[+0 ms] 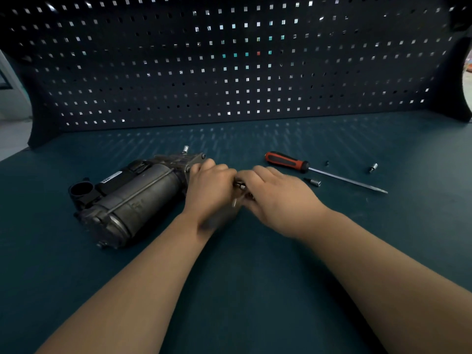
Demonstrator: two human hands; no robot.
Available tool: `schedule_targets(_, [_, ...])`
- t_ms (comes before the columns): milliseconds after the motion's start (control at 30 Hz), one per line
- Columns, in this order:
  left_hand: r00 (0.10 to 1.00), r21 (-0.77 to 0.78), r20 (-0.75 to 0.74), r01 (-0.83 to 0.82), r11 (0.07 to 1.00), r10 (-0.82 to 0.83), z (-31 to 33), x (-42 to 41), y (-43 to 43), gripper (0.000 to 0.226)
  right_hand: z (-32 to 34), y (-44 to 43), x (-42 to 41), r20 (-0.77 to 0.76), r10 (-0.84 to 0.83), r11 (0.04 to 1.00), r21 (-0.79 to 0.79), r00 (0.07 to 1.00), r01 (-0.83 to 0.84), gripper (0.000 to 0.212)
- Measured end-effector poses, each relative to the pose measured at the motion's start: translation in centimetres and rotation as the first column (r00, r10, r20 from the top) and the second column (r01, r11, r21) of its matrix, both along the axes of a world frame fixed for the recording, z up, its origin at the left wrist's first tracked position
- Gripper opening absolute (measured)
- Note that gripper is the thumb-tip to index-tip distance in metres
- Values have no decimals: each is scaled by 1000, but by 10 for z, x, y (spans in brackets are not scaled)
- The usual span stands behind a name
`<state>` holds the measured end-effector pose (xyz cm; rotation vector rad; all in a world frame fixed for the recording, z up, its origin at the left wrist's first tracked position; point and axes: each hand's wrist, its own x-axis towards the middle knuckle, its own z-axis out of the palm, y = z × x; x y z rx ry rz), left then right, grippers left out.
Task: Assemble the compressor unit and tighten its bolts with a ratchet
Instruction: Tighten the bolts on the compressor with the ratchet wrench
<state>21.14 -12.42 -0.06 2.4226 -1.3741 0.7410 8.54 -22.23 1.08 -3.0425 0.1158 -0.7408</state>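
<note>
The compressor (127, 198) lies left of middle on the surface (255, 277): heavy and rigid, I judge, best steadied by its round body. Just beside it, my left hand (210, 190) and right hand (275, 200) both curl round what I take for the ratchet (240, 185), mostly hidden.

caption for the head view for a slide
Left hand and right hand hold a small metal tool beside the compressor

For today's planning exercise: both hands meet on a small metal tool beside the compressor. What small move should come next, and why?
Probably move the small metal tool, gripped between left hand and right hand, left onto the bolt on the compressor end; it sits just beside the hands.
</note>
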Motion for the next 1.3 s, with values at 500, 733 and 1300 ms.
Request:
schedule_targets(500, [998, -112, -21, 60, 992, -63, -12, -1, 3, 32, 4, 4, 13, -180, -59, 241, 952, 982, 189, 52])
schedule_targets(733, [996, -11, -81, -40, 999, 39, -5, -1, -2, 14, -3, -3, 0, 53, -21, 973, 231, 998, 9, 26])
schedule_targets(1300, [996, -122, -57, 68, 990, -75, -10, -1, 6, 27, 6, 6, 17, -165, 22, -86, 982, 986, 166, 51])
